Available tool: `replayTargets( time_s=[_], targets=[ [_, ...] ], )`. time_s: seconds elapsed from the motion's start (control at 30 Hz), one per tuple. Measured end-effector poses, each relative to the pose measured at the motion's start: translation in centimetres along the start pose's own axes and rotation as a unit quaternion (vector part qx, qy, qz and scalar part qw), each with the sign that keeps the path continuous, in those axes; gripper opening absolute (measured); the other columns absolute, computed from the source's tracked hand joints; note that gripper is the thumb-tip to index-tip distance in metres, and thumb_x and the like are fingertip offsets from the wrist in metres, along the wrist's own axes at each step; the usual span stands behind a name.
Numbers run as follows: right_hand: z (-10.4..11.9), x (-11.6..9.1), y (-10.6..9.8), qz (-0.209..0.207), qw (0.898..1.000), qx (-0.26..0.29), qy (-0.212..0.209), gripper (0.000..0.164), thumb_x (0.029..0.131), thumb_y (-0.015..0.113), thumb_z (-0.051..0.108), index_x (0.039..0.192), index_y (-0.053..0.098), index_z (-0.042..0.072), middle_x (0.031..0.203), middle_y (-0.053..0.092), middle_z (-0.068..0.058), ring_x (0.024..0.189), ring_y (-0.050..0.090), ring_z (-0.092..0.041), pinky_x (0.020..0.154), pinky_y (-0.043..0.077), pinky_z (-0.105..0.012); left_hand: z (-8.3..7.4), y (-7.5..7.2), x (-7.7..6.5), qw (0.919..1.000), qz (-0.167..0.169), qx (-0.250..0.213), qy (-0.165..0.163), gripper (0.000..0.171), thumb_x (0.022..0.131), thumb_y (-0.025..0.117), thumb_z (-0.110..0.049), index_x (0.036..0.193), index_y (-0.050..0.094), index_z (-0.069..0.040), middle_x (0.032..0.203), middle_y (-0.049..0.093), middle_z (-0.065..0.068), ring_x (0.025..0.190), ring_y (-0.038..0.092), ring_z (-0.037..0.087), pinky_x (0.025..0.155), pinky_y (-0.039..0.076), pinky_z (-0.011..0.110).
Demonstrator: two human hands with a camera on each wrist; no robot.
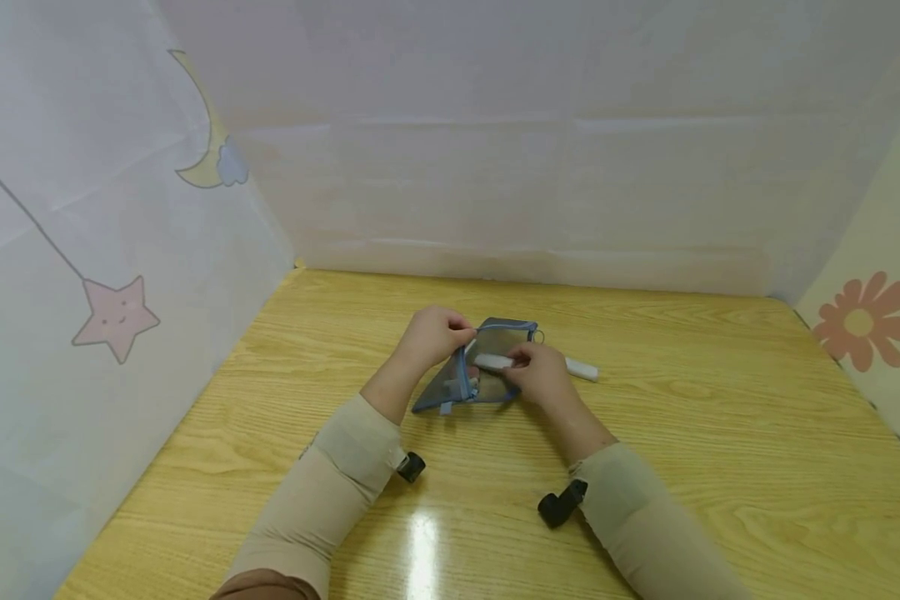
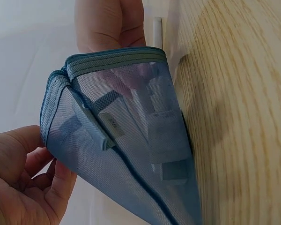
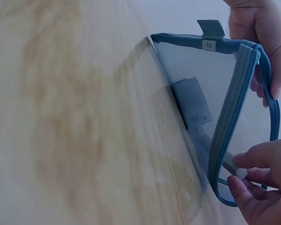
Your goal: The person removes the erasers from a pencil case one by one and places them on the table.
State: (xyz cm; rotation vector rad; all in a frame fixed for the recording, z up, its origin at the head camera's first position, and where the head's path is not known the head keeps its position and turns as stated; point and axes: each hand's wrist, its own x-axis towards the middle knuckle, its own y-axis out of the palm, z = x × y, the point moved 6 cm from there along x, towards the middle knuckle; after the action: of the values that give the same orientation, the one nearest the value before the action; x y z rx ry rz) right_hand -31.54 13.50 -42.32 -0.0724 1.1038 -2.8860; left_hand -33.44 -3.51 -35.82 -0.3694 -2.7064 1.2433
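Note:
A blue mesh zipper pouch (image 1: pixel 504 337) stands tilted on the table with its zipped mouth spread apart. My left hand (image 1: pixel 437 335) pinches the pouch by its rim; in the left wrist view the thumb and fingers (image 2: pixel 33 140) are at the zipper edge. At the mouth, my right hand (image 1: pixel 542 375) pinches a white stick-shaped item (image 1: pixel 493 361), whose end (image 3: pixel 241 173) shows between thumb and fingers. Its exact kind is unclear. Through the mesh a dark rectangular block (image 3: pixel 192 101) shows inside the pouch. Another white stick (image 1: pixel 582 369) lies beyond the right hand.
The pouch rests on a wood-grain table (image 1: pixel 307 500). Pale printed sheets (image 1: pixel 450 183) rise behind and at both sides. A small ring (image 1: pixel 538 337) hangs at the pouch's far corner. Black wrist cameras (image 1: pixel 411 467) sit on both sleeves.

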Motion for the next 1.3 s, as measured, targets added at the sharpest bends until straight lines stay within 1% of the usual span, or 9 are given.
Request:
replayTargets(
  time_s=[0.13, 0.27, 0.47, 0.67, 0.8, 1.0, 1.2, 1.3],
  targets=[
    [-0.1, -0.2, -0.4, 0.007, 1.000, 0.011, -0.002, 0.019, 0.082, 0.067, 0.010, 0.099, 0.066, 0.003, 0.092, 0.063, -0.009, 0.084, 0.058, -0.020, 0.070, 0.049, -0.031, -0.1, 0.0, -0.1, 1.0000, 0.000, 0.003, -0.001, 0.017, 0.089, 0.059, -0.029, 0.079, 0.072, -0.021, 0.074, 0.063, -0.008, 0.065, 0.052, 0.014, 0.059, 0.043, 0.028],
    [-0.3, -0.5, -1.1, 0.015, 1.000, 0.014, 0.008, 0.020, 0.082, 0.067, 0.013, 0.100, 0.066, 0.004, 0.094, 0.064, -0.009, 0.086, 0.059, -0.021, 0.071, 0.049, -0.031, -0.2, -0.1, -0.1, 1.0000, -0.001, 0.001, -0.004, 0.018, 0.089, 0.059, -0.028, 0.080, 0.072, -0.020, 0.073, 0.063, -0.007, 0.064, 0.052, 0.014, 0.060, 0.043, 0.028],
    [-0.5, -0.9, -2.5, 0.027, 0.999, 0.018, 0.010, 0.025, 0.083, 0.068, 0.018, 0.104, 0.066, 0.006, 0.099, 0.064, -0.010, 0.089, 0.060, -0.021, 0.073, 0.049, -0.031, 0.0, -0.1, 0.1, 1.0000, -0.003, -0.004, -0.006, 0.017, 0.088, 0.059, -0.028, 0.080, 0.072, -0.020, 0.074, 0.063, -0.007, 0.064, 0.051, 0.015, 0.060, 0.043, 0.029],
    [-0.9, -1.4, -4.0, 0.034, 0.999, 0.034, 0.015, 0.025, 0.083, 0.068, 0.017, 0.105, 0.066, 0.006, 0.098, 0.064, -0.010, 0.088, 0.059, -0.022, 0.070, 0.049, -0.030, 0.2, 0.0, 0.2, 1.0000, 0.000, -0.002, -0.006, 0.016, 0.088, 0.060, -0.029, 0.083, 0.073, -0.020, 0.077, 0.064, -0.008, 0.067, 0.053, 0.014, 0.062, 0.044, 0.028],
    [-1.5, -1.7, -5.3, 0.039, 0.999, 0.031, 0.016, 0.028, 0.083, 0.068, 0.020, 0.108, 0.065, 0.006, 0.099, 0.063, -0.011, 0.088, 0.058, -0.022, 0.070, 0.048, -0.030, 0.5, 0.0, 0.3, 1.0000, -0.003, 0.001, -0.005, 0.017, 0.089, 0.060, -0.029, 0.079, 0.072, -0.021, 0.074, 0.063, -0.007, 0.067, 0.052, 0.015, 0.062, 0.043, 0.029],
    [-2.4, -1.9, -7.3, 0.039, 0.998, 0.037, 0.025, 0.033, 0.084, 0.067, 0.026, 0.111, 0.063, 0.007, 0.104, 0.062, -0.012, 0.092, 0.057, -0.024, 0.075, 0.048, -0.036, 0.6, 0.0, 0.3, 0.9999, -0.004, 0.001, -0.009, 0.017, 0.089, 0.060, -0.028, 0.077, 0.071, -0.021, 0.074, 0.063, -0.008, 0.069, 0.052, 0.015, 0.064, 0.043, 0.030],
    [-3.6, -2.1, -8.6, 0.027, 0.998, 0.025, 0.045, 0.033, 0.085, 0.066, 0.028, 0.112, 0.063, 0.010, 0.106, 0.062, -0.010, 0.093, 0.055, -0.023, 0.072, 0.046, -0.032, 0.7, -0.1, 0.3, 0.9999, -0.006, 0.001, -0.014, 0.017, 0.089, 0.059, -0.029, 0.080, 0.072, -0.021, 0.077, 0.063, -0.008, 0.070, 0.053, 0.014, 0.063, 0.044, 0.029],
    [-4.2, -2.1, -9.2, 0.025, 0.998, 0.028, 0.045, 0.035, 0.086, 0.065, 0.029, 0.114, 0.061, 0.008, 0.109, 0.061, -0.013, 0.095, 0.054, -0.025, 0.074, 0.045, -0.034, 0.7, -0.1, 0.3, 0.9998, -0.008, 0.001, -0.016, 0.016, 0.089, 0.060, -0.029, 0.080, 0.072, -0.022, 0.078, 0.063, -0.009, 0.071, 0.054, 0.014, 0.063, 0.044, 0.028]
  ],
)
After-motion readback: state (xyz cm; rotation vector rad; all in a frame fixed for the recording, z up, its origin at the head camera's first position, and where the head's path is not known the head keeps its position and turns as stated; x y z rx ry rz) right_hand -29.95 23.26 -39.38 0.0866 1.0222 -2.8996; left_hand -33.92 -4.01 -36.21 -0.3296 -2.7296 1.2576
